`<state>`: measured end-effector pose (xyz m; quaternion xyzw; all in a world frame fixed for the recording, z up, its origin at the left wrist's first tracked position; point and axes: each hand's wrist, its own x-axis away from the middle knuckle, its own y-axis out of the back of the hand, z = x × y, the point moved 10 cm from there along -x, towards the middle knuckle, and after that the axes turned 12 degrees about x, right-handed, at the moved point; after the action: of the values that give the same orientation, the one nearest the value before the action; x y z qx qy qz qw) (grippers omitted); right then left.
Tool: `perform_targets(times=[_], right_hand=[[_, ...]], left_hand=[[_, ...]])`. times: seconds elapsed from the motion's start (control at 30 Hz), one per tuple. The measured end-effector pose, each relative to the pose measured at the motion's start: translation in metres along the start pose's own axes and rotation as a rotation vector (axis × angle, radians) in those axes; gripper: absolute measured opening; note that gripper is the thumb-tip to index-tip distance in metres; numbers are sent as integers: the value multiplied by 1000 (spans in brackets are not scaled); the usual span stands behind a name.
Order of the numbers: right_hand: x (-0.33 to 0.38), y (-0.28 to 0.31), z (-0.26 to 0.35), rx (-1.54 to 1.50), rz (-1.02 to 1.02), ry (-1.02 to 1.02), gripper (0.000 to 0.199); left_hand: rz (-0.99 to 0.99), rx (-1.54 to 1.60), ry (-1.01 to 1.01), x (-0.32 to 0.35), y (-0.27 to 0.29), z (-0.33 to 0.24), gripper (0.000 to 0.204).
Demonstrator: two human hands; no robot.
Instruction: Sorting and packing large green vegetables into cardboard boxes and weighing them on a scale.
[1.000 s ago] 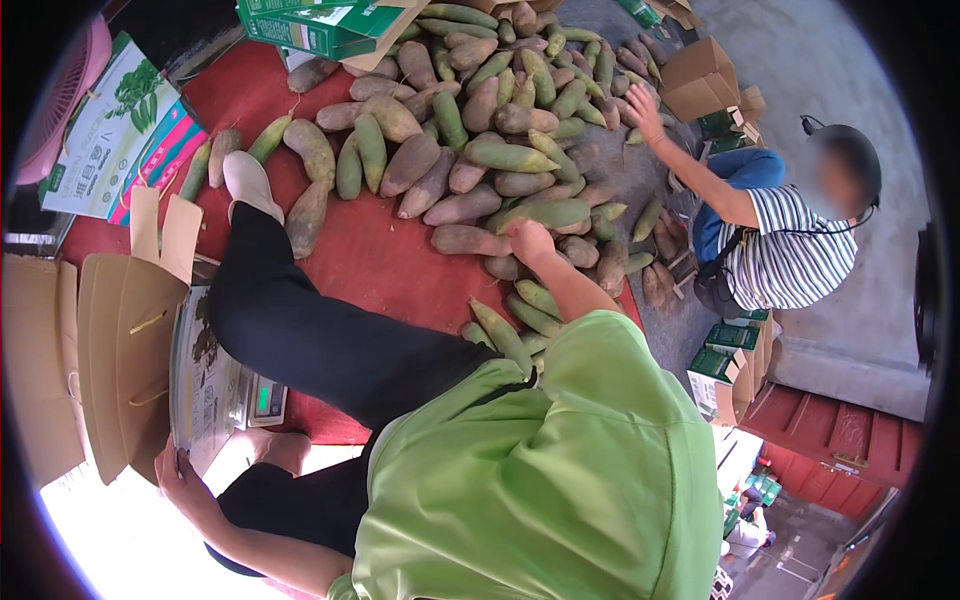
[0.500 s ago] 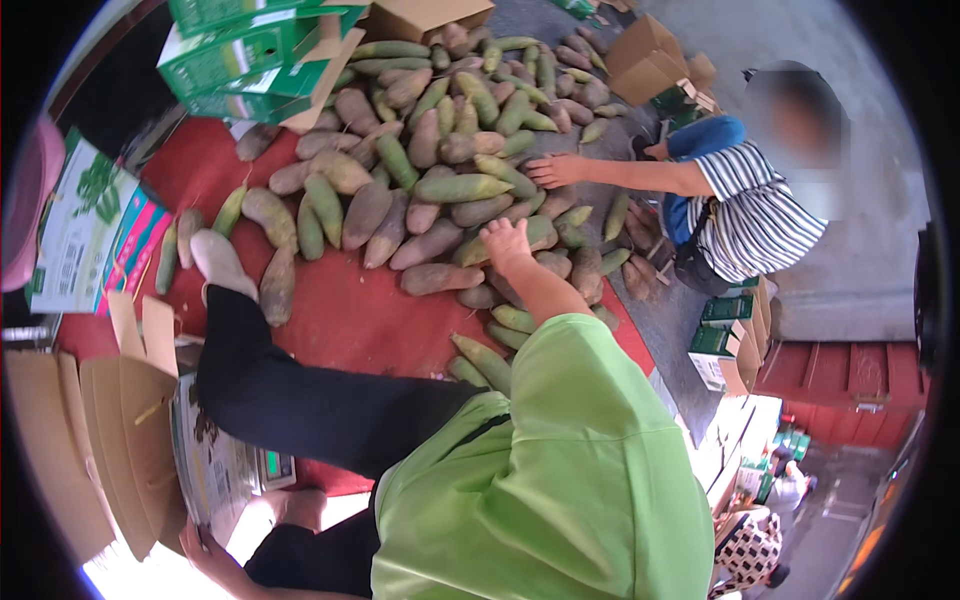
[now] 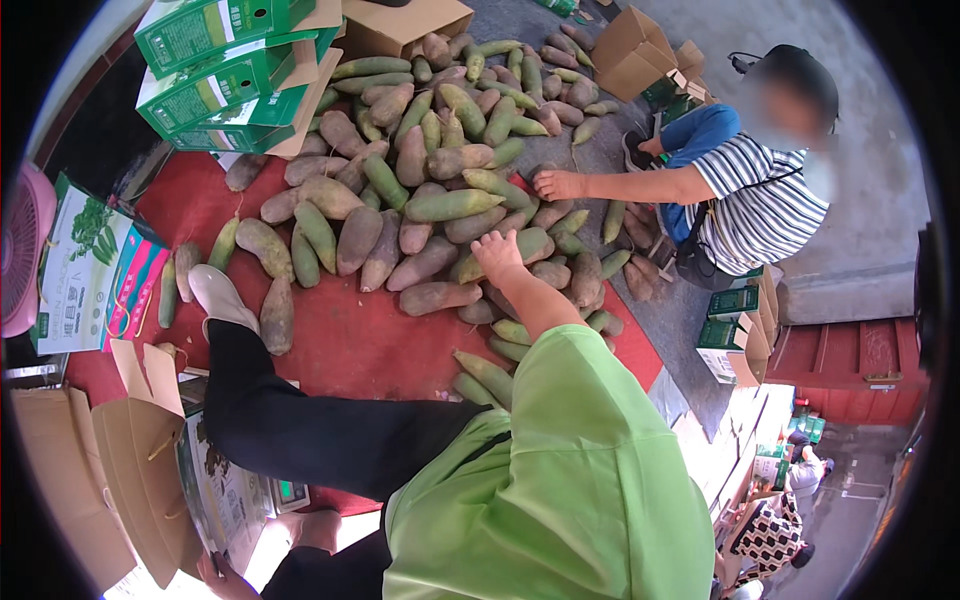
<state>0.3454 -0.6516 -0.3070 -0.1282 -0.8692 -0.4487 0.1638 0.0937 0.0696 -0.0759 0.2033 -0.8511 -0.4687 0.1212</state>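
A big heap of long green and brownish, soil-coated radishes [image 3: 455, 206] lies on a red mat. Over it reaches my right hand [image 3: 497, 256], fingers spread on top of a green radish [image 3: 535, 244], not closed round it. At the lower left, my left hand [image 3: 222, 580] grips the edge of a printed carton [image 3: 222, 490]; its fingers are partly hidden. That carton rests by a scale [image 3: 289, 491] with a lit green display, beside my bent leg.
Across the heap sits a co-worker in a striped shirt [image 3: 755, 200], one hand [image 3: 560, 185] at the radishes. Green cartons [image 3: 215, 85] are stacked at the far left. Open brown cartons [image 3: 140, 450] stand near my left side, a pink fan [image 3: 25, 245] beyond. More people [image 3: 770, 535] are at the lower right.
The view has shifted slightly. My right hand stays over the heap, its fingers still spread. The co-worker's hand has drawn back a little and its fingers have curled in.
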Motion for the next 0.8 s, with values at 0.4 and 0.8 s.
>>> perform_targets(times=[0.4, 0.8], right_hand=[[16, 17, -17, -149, -19, -57, 43], [22, 131, 4, -697, -238, -23, 67]], left_hand=[[-8, -3, 8, 0, -4, -15, 25], [9, -139, -21, 8, -6, -36, 31]])
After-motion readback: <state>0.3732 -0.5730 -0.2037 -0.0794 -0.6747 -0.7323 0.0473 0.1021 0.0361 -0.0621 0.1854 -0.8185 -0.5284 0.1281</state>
